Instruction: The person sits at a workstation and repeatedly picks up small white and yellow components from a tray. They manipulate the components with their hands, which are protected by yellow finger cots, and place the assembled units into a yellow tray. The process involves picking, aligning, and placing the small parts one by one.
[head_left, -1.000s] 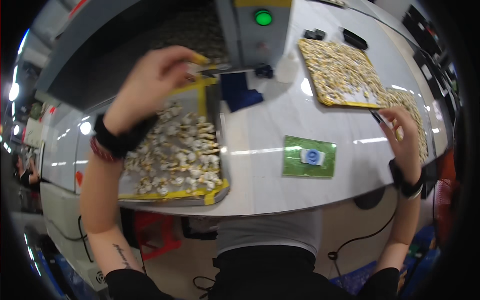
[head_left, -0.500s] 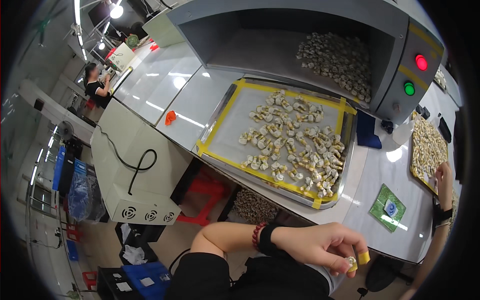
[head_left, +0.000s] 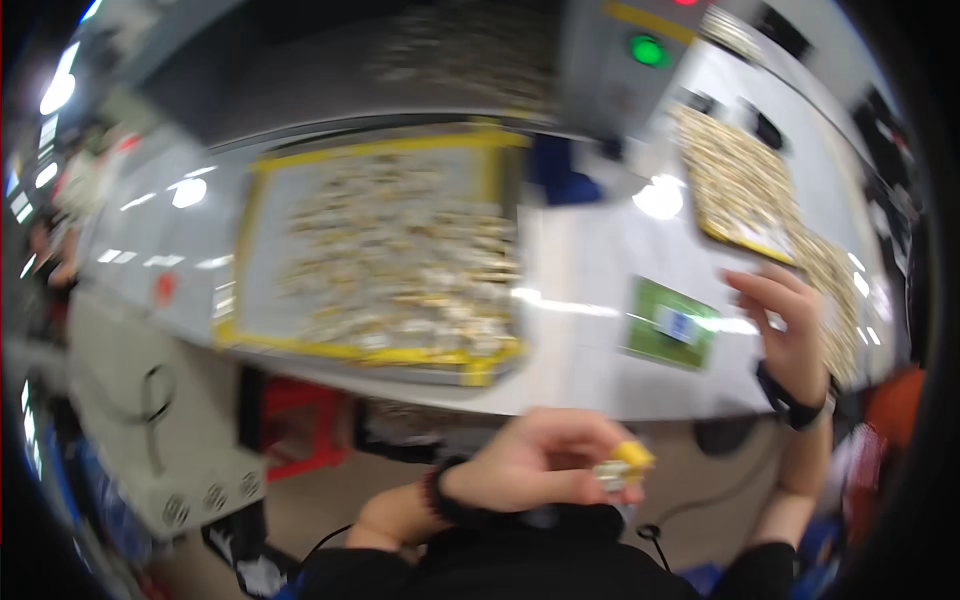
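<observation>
My left hand [head_left: 540,460] is low in front of the table edge, its thumb and fingers pinched on a small white-and-yellow piece [head_left: 610,476]. A yellow wrap [head_left: 632,455] covers one of its fingertips. To the right, my right hand [head_left: 790,320] hovers over the table beside a green square packet [head_left: 670,324], fingers loosely bent. Motion blur hides whether anything is between them. Beyond it lies a board [head_left: 745,238] covered with rows of small yellowish pieces. On the left, a yellow-taped tray [head_left: 265,215] holds many similar white-and-yellow pieces, all smeared.
A grey oven-like machine [head_left: 610,95] with a green light stands behind the tray, more pieces inside its dark opening. A dark blue cloth [head_left: 562,170] lies between. More pieces [head_left: 830,300] spread right of my right hand. A red stool [head_left: 305,425] is under the table.
My view has swung right, so the tray and machine now sit further left. My right hand has come away from the board toward the green packet. My left hand keeps its pinched piece.
</observation>
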